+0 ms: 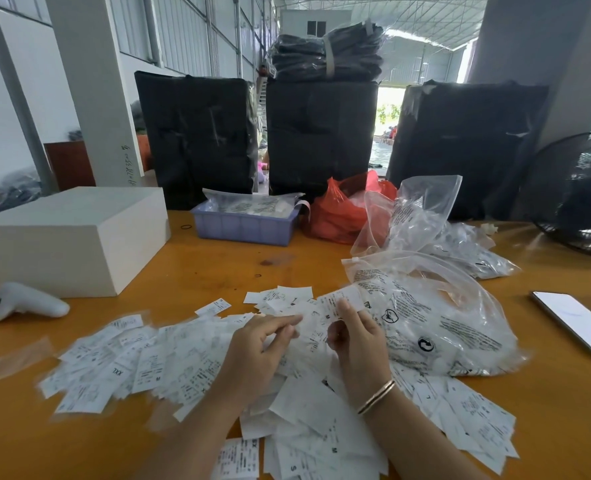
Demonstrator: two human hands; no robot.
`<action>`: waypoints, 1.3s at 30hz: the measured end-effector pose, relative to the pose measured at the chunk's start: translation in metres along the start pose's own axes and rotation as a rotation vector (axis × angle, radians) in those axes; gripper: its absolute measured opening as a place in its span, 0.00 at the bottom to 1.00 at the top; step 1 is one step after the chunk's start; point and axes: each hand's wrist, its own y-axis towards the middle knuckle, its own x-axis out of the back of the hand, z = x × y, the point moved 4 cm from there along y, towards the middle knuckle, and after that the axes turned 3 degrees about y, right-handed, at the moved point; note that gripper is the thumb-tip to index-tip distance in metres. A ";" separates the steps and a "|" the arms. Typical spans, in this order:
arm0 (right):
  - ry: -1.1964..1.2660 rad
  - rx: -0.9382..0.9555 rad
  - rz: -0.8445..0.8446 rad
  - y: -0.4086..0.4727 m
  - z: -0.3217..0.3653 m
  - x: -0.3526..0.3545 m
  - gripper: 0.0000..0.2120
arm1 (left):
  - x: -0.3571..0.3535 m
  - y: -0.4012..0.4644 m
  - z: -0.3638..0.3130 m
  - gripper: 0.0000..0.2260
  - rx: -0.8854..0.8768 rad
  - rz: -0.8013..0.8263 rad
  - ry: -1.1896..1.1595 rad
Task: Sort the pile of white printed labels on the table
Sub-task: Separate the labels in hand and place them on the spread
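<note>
Both hands are held over the pile of white printed labels (190, 362) spread across the orange table (217, 261). One label (342, 301) is pinched between thumb and fingers of the right hand (359, 344), which wears a bracelet (377, 396); the label's long axis is tilted from lower left up to upper right, its free end pointing away from the person. The left hand (259, 348) is loosely curled, its index finger stretched toward the right hand; whether a label is gripped by it cannot be told.

The pile is fanned out from left to right near the table's front edge, labels lying at mixed angles, some marked with size letters. A clear printed plastic bag (436, 323) is lying just right of the hands, partly on the labels. Farther back, a purple bin (245, 228) is filled with clear packets, and a red bag (339, 209) is set beside it.
</note>
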 end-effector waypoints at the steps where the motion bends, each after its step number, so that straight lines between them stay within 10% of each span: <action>1: 0.044 -0.015 0.001 0.000 0.000 0.001 0.15 | 0.000 0.000 0.000 0.15 -0.006 0.003 0.003; 39: -0.298 0.055 0.168 -0.012 -0.004 -0.013 0.06 | 0.002 0.003 0.002 0.04 0.080 -0.062 -0.087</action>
